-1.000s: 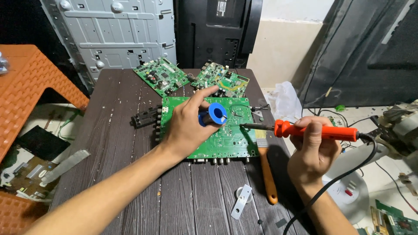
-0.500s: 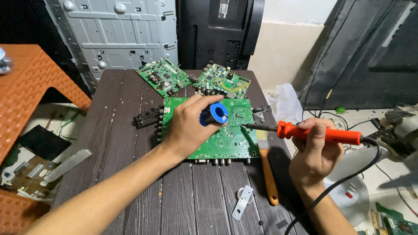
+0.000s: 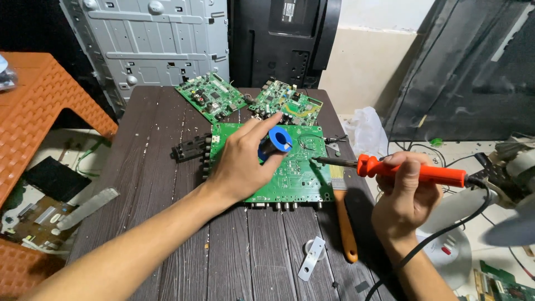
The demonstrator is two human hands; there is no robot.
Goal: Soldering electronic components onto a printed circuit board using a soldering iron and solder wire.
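My left hand (image 3: 242, 161) rests on a green circuit board (image 3: 295, 173) lying on the dark wooden table (image 3: 150, 167), and it grips a blue spool of solder wire (image 3: 277, 142) between thumb and fingers. A thin strand of solder loops from the spool over the board. My right hand (image 3: 404, 192) holds an orange-handled soldering iron (image 3: 412, 170) level, its metal tip (image 3: 323, 160) pointing left at the board's right edge. A black cord runs from the iron's handle down past my wrist.
Two more green circuit boards (image 3: 212, 95) (image 3: 287, 103) lie at the table's far end. A black connector part (image 3: 189, 147) sits left of the main board. An orange-handled tool (image 3: 345, 228) and a small metal bracket (image 3: 311, 258) lie near the front. An orange plastic stool (image 3: 39, 106) stands at left.
Both hands hold much as before; the iron's tip has stayed at the board's right edge and the spool remains in my left hand. The view has shifted slightly.
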